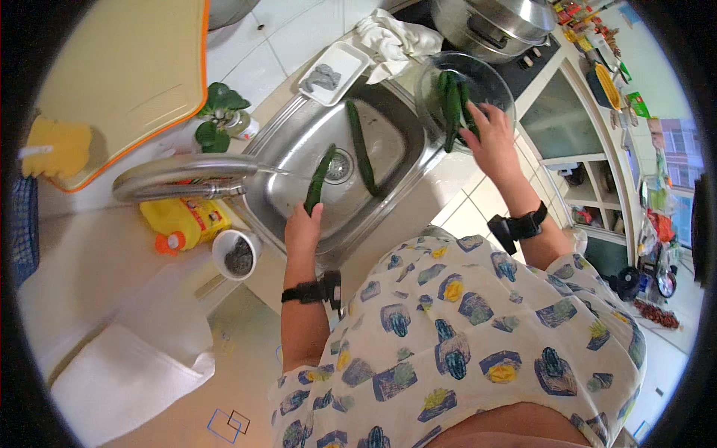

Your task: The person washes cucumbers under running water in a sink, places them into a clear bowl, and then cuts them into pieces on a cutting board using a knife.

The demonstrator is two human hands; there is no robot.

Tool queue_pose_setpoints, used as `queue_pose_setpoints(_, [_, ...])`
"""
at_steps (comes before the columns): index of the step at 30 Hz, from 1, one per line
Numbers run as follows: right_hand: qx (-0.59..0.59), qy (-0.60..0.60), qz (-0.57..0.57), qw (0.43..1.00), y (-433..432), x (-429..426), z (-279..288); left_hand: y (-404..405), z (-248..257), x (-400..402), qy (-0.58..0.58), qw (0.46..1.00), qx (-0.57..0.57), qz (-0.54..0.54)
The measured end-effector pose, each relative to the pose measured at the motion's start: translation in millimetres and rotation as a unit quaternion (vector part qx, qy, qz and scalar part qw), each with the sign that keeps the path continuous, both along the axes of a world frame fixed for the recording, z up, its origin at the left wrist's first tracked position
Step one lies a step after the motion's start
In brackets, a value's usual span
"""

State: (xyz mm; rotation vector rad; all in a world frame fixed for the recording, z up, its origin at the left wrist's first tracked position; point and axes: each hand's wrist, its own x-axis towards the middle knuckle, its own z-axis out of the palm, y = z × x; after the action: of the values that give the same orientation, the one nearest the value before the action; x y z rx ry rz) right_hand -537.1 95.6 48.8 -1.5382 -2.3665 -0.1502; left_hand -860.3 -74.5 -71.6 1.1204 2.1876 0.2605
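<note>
My left hand (pixel 303 232) grips the lower end of a dark green cucumber (pixel 320 176) over the steel sink (pixel 288 148), beside the drain strainer. A second cucumber (pixel 361 148) lies in the basin. Water seems to run thinly from the tap (pixel 185 168) on the left. At the sink's right end stands a clear glass bowl (pixel 428 64) holding several cucumbers (pixel 450 106). My right hand (pixel 492 137) reaches over the bowl's near side, its fingers spread at a cucumber there; whether they grip it is unclear.
Behind the sink are a white foam tray (pixel 355 56) with a grey scrap and a crumpled white cloth (pixel 392 42). A steel pot (pixel 493 28) stands on the stove. Left are a yellow bottle (pixel 196 221), a white cup (pixel 218 255), a potted plant (pixel 215 109) and an orange-edged cutting board (pixel 140 73).
</note>
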Motion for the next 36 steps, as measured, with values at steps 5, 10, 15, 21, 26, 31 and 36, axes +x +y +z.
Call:
queue_pose_setpoints(5, [-0.432, 0.341, 0.150, 0.821, -15.7, -127.0, -70.5, -17.6, 53.9, -2.2, -0.094, 0.987, 0.068, 0.115])
queue_pose_setpoints(10, [-0.524, 0.642, -0.008, 0.560, -22.0, -223.7, -115.0, -36.9, 55.5, 27.2, -0.159, 0.976, 0.076, 0.130])
queue_pose_setpoints(15, [-0.571, 0.728, 0.008, 0.379, -25.8, -247.4, -100.0, -51.0, 89.9, 43.7, -0.112, 0.969, 0.165, 0.147])
queue_pose_setpoints(21, [-0.492, 0.748, -0.027, 0.445, -33.7, -262.8, -84.9, -57.5, 82.0, 38.0, -0.054, 0.971, 0.209, 0.108])
queue_pose_setpoints(26, [-0.640, 0.728, -0.132, 0.207, -2.2, -249.1, -84.5, -56.1, 83.4, 39.3, -0.100, 0.967, 0.212, 0.103])
queue_pose_setpoints(31, [-0.663, 0.738, -0.074, 0.103, -5.8, -240.5, -105.0, -41.5, 82.6, 32.1, -0.458, 0.838, 0.090, 0.284])
queue_pose_setpoints(36, [-0.586, 0.572, -0.135, 0.559, -54.3, -249.2, -121.2, -18.2, 90.4, 42.5, -0.472, 0.806, -0.009, 0.357])
